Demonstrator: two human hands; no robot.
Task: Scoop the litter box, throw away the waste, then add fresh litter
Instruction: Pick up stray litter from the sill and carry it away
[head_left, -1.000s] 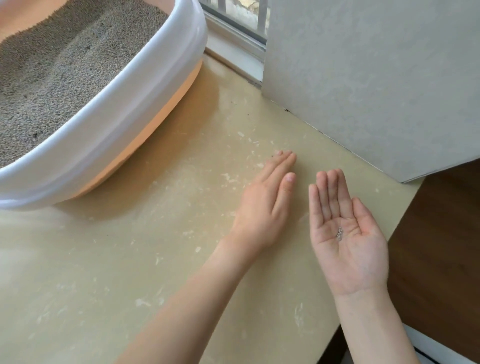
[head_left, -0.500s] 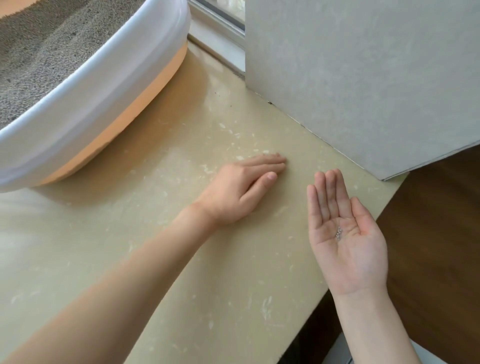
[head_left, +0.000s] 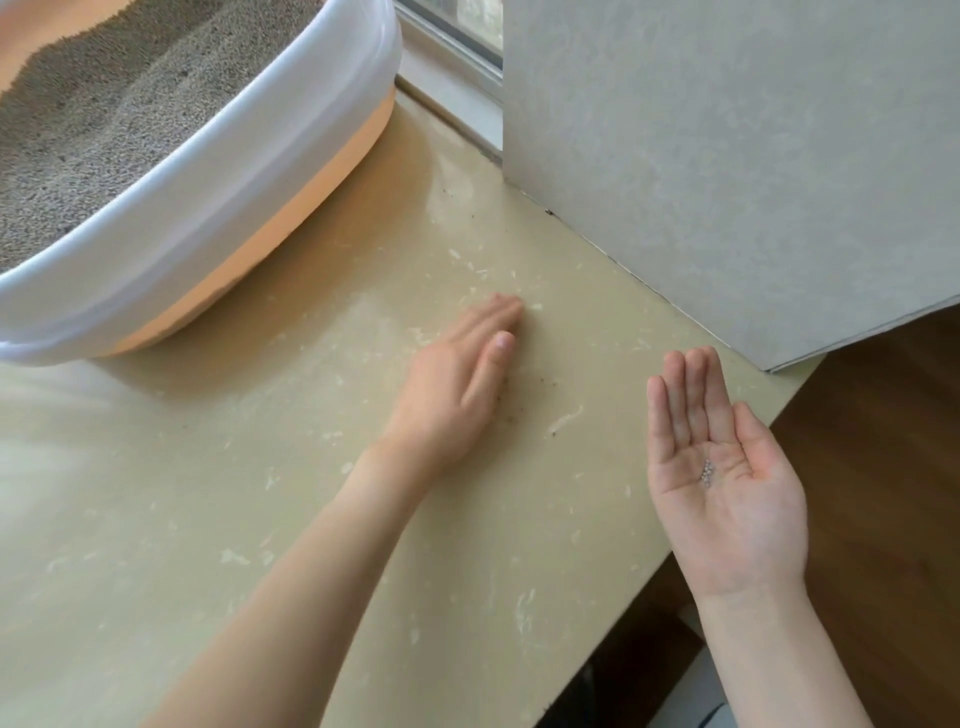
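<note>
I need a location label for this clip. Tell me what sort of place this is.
Probably a home, on a beige stone ledge by a window. A white-rimmed litter box full of grey litter sits on it, a window frame runs behind, and dark wood flooring lies below the ledge.

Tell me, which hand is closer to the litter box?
Left. The left hand lies flat on the counter just right of the litter box; the right hand is farther right, palm up at the counter's edge.

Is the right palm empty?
No, a small cluster of litter grains lies in the middle of the open, upturned right hand.
</note>
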